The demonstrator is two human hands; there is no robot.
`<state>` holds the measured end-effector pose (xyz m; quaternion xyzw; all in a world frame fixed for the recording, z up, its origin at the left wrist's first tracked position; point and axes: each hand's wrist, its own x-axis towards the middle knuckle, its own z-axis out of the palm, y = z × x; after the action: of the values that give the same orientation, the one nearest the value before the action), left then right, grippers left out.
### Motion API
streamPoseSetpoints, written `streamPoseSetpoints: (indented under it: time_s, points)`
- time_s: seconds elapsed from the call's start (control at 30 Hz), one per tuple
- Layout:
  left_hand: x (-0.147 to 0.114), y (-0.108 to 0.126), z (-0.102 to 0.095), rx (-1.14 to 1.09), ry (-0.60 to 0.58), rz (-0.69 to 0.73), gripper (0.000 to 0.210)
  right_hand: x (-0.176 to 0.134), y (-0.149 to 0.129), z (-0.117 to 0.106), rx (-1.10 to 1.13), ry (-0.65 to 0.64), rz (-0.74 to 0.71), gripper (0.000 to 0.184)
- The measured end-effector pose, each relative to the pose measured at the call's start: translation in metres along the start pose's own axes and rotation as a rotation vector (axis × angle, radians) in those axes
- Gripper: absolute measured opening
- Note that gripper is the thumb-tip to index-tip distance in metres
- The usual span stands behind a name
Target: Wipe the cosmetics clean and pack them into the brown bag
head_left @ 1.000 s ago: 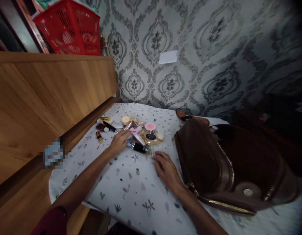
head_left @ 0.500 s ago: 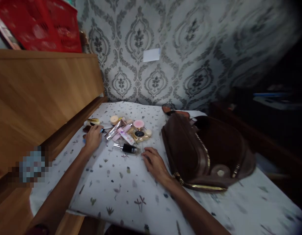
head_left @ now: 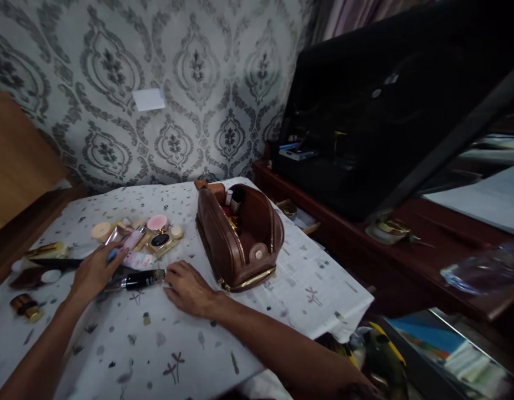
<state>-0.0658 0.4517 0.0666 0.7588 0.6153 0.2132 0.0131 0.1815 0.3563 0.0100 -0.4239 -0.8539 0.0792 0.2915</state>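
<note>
My left hand (head_left: 93, 273) is bent over the cosmetics, its thumb and fingers closed around a small item; only a light blue bit (head_left: 112, 254) shows. A long black item (head_left: 59, 263) reaches the hand from the left. My right hand (head_left: 188, 289) rests on the cloth with loosely curled fingers, holding nothing visible, its fingertips at the end of a black tube (head_left: 144, 279). Behind the hands lie a pink round compact (head_left: 157, 223), a gold bottle with a black oval label (head_left: 160, 240) and a pale pink tube (head_left: 138, 260). A brown leather cosmetic bag (head_left: 223, 244) stands unzipped, with small items inside.
A small brown bottle with a gold cap (head_left: 27, 307) lies at the left of the patterned tablecloth (head_left: 207, 344). Wooden furniture (head_left: 21, 161) borders the left side. On the right, a large black screen (head_left: 365, 122) stands on a dark red desk (head_left: 411, 244).
The view has swung right, bringing the screen and desk into sight. My left hand has shifted right, closer to the pile and the black tube. My right hand stays by the tube's end.
</note>
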Motion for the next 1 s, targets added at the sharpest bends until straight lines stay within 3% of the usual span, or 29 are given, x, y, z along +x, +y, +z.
streamPoseSetpoints:
  time_s: [0.13,0.27,0.4,0.47,0.57,0.7,0.77,0.87,1.0]
  points:
    - [0.0,0.008,-0.009,-0.27,0.075,-0.147,0.053,0.001,-0.001,-0.001,-0.013,-0.027,-0.026,0.015]
    - [-0.007,0.028,-0.021,-0.447,0.239,-0.285,0.062,0.002,0.001,-0.001,0.103,0.029,0.029,0.01]
    - [-0.014,0.053,-0.039,-0.481,0.354,-0.253,0.058,0.001,0.0,-0.005,0.29,0.17,0.144,0.015]
    - [-0.017,0.065,-0.047,-0.543,0.33,-0.174,0.052,0.001,-0.002,-0.008,0.401,0.247,0.187,0.021]
    - [-0.022,0.083,-0.05,-0.617,0.159,-0.016,0.046,0.002,-0.006,-0.013,0.59,0.333,0.207,0.029]
    - [-0.031,0.105,-0.036,-0.637,-0.105,0.119,0.044,0.004,-0.007,-0.013,0.992,0.263,0.298,0.049]
    - [-0.035,0.113,-0.024,-0.684,-0.151,0.129,0.047,0.006,-0.006,-0.01,1.208,0.157,0.36,0.062]
    - [-0.038,0.117,-0.008,-0.79,-0.035,0.042,0.05,0.01,-0.002,-0.006,1.499,0.122,0.459,0.064]
    - [-0.044,0.113,0.003,-0.884,0.121,-0.029,0.051,0.016,0.003,-0.003,1.776,0.291,0.563,0.054]
